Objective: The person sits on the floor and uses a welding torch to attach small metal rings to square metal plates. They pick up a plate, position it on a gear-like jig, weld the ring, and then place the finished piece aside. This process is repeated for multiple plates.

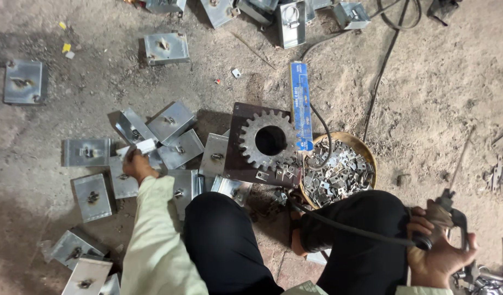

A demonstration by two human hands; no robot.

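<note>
A: State the largest item in view.
B: The sandy floor (437, 93). It carries every part. The person squats on it, knees in dark trousers.

A: Next in size?
B: A cluster of square steel plates (169, 158), each with a small fitting welded at its middle, spread ahead of the left knee. More of them lie well apart at the top and the left edge of the view.

A: And the centre?
B: A dark base plate (238, 158) lies flat, with a large toothed gear (269, 140) resting on it. A blue flat rule (301, 104) lies just beside the gear, on its right. A round bowl (367, 154), filled with small bent metal clips, sits near the right knee.

A: Left hand status?
B: The left hand (135, 165) reaches into the cluster. Its fingers are closed on the edge of one light steel plate (145, 146), which is tilted up above its neighbours.

A: Right hand status?
B: The right hand (437, 254) sits beside the right knee. Its fingers are wrapped firmly around the handle of a welding electrode holder (453, 218). A black cable (344, 226) runs from the handle across the right thigh toward the bowl.

A: Smallest items?
B: Loose clips on the base plate below the gear, and yellow scraps (66, 48) at the upper left.
</note>
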